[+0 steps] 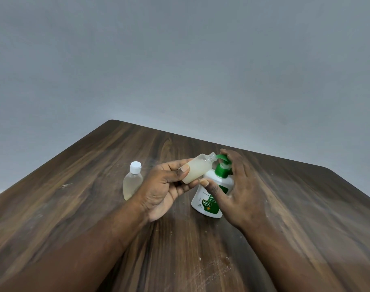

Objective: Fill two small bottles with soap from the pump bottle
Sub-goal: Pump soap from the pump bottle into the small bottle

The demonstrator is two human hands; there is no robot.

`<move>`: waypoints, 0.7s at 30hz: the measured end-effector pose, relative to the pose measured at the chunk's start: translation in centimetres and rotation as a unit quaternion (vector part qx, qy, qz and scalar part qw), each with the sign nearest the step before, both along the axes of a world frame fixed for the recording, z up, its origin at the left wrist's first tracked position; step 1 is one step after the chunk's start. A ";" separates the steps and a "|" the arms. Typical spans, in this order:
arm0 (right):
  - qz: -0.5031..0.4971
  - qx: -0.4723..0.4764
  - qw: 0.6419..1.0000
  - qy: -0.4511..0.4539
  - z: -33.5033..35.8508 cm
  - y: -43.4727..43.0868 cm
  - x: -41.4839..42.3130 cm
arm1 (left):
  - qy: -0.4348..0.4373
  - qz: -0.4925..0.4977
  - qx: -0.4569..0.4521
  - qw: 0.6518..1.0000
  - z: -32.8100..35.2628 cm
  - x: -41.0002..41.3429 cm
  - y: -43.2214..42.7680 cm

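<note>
My left hand (165,186) grips a small uncapped translucent bottle (197,168), tilted so its threaded neck points at the green nozzle of the pump bottle (211,197). The small bottle holds pale cloudy liquid in its lower part. The white pump bottle with a green label stands on the wooden table (74,207). My right hand (236,186) lies over the green pump head with its fingers on top, and its thumb reaches down beside the bottle's shoulder. A second small bottle (133,182) with a white cap stands to the left, with pale liquid in it.
A plain grey wall stands behind the table. The table's far corner is at the top middle and its right edge slopes down to the right. Whitish scuff marks show on the wood near me.
</note>
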State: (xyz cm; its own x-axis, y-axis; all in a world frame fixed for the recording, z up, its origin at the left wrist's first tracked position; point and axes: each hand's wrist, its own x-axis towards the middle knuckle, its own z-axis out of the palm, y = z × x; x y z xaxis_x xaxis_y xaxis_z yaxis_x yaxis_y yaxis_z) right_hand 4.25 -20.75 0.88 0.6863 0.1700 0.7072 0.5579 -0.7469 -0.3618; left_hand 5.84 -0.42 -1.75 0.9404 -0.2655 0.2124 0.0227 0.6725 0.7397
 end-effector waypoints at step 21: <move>-0.001 0.008 1.000 -0.006 -0.4 0.0 0.2 | 0.009 0.003 -0.007 1.000 0.2 -0.3 -0.2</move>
State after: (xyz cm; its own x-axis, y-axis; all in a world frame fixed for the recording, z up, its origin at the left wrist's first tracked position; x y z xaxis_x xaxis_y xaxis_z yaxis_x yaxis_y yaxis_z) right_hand 4.40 -20.73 0.47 0.6773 0.1571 0.7187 0.5613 -0.7419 -0.3668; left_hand 5.57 -0.57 -1.58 0.9454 -0.2575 0.1999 0.0319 0.6834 0.7294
